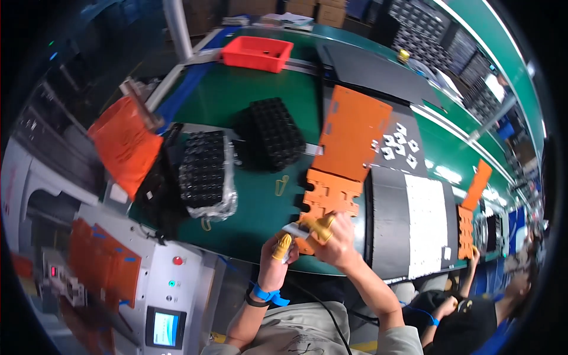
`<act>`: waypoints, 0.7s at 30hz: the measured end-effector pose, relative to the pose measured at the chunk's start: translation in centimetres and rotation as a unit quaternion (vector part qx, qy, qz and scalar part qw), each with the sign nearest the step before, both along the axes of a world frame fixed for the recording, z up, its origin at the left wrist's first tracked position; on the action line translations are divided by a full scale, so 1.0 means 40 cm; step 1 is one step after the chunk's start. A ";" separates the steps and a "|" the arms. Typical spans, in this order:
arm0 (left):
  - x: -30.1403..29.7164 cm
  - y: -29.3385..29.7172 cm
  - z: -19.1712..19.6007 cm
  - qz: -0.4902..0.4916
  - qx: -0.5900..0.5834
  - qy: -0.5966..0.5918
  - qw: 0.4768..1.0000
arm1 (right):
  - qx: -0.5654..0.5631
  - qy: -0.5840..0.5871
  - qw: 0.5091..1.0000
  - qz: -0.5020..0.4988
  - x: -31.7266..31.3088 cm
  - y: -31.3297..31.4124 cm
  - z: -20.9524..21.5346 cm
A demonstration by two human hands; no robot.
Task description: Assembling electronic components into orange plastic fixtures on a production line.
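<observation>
My left hand (pixel 275 260) and my right hand (pixel 336 241) are close together at the table's near edge, both with yellow finger covers. A small flat pale piece (pixel 293 229) shows between them, its one end at the right hand's curled fingers. The fingers of the left hand are closed as well; what they pinch is too small to make out. Beneath and just beyond the right hand lies a notched orange fixture (pixel 331 192). A flat orange panel (pixel 355 130) extends from its far end. Several small white parts (pixel 399 142) lie on a dark sheet beside that panel.
Two black gridded tray stacks (pixel 275 133) stand to the left, one in clear plastic. A red bin (pixel 257 54) sits at the back. A black pad with a white strip (pixel 427 219) lies right. A machine screen (pixel 164 329) is lower left. A co-worker's hand (pixel 475 254) touches another fixture.
</observation>
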State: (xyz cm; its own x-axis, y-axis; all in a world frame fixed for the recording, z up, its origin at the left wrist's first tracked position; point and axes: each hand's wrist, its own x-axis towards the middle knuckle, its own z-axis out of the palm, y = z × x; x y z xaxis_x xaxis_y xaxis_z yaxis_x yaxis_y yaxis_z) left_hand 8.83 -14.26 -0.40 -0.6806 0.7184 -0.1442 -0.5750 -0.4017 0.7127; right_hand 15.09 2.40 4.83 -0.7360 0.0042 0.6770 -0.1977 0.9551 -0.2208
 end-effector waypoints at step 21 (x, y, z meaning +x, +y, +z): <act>-0.083 0.094 -0.062 -0.065 0.103 -0.262 0.957 | -0.077 -0.386 0.819 -0.417 0.016 0.375 -0.088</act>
State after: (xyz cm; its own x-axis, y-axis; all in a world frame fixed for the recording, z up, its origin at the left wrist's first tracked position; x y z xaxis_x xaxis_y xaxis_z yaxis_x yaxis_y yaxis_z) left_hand 5.50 -10.49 -2.88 -0.4562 0.8420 -0.2879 -0.8867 -0.4031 0.2263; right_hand 15.75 17.39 1.29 -0.6416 0.7657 -0.0445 0.7653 0.6352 -0.1040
